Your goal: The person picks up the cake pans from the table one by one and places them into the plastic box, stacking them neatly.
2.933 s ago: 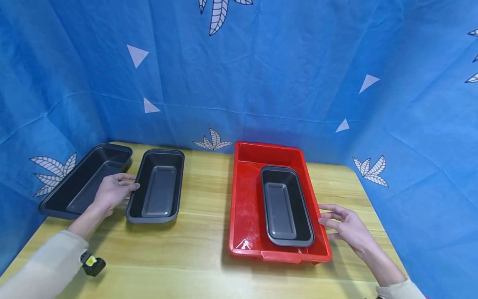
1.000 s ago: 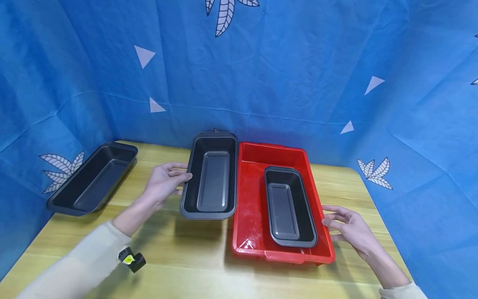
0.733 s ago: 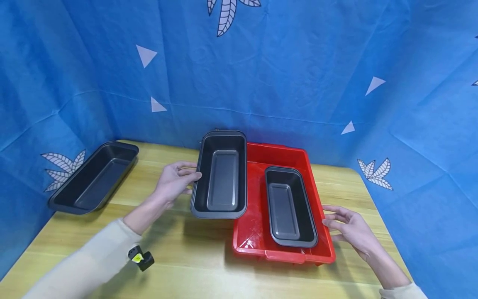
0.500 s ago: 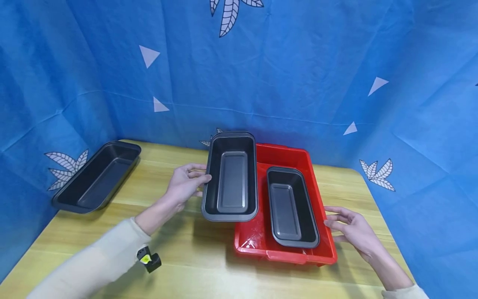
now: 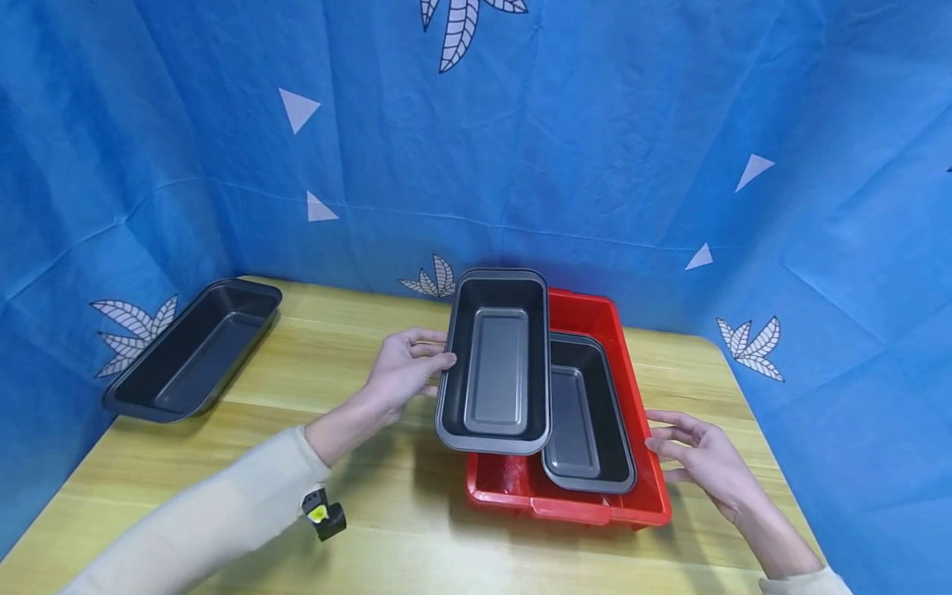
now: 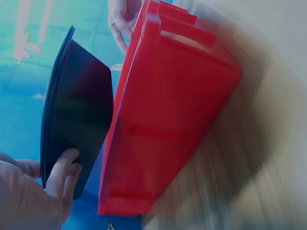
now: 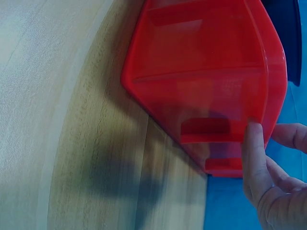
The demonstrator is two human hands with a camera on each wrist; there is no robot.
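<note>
A black loaf pan (image 5: pixel 497 364) hangs level over the left side of a red plastic tray (image 5: pixel 573 510). My left hand (image 5: pixel 405 372) grips its left rim, thumb on top and fingers against the outer wall, as the left wrist view shows. Inside the tray lies a second loaf pan (image 5: pixel 586 413), partly hidden by the held one. My right hand (image 5: pixel 699 459) holds the tray's right rim. In the right wrist view its fingers (image 7: pixel 254 158) lie along the outside wall, with the thumb on the rim's other side.
A third loaf pan (image 5: pixel 195 351), dark and wide, lies at the left edge of the wooden table (image 5: pixel 416 529). A blue patterned cloth (image 5: pixel 506 149) hangs behind the table and along both sides. A small black device (image 5: pixel 323 514) is strapped at my left sleeve.
My left hand has lifted the loaf pan from beside the left one and carried it right, over the tray. The tray, the pan in it and my right hand stay in place.
</note>
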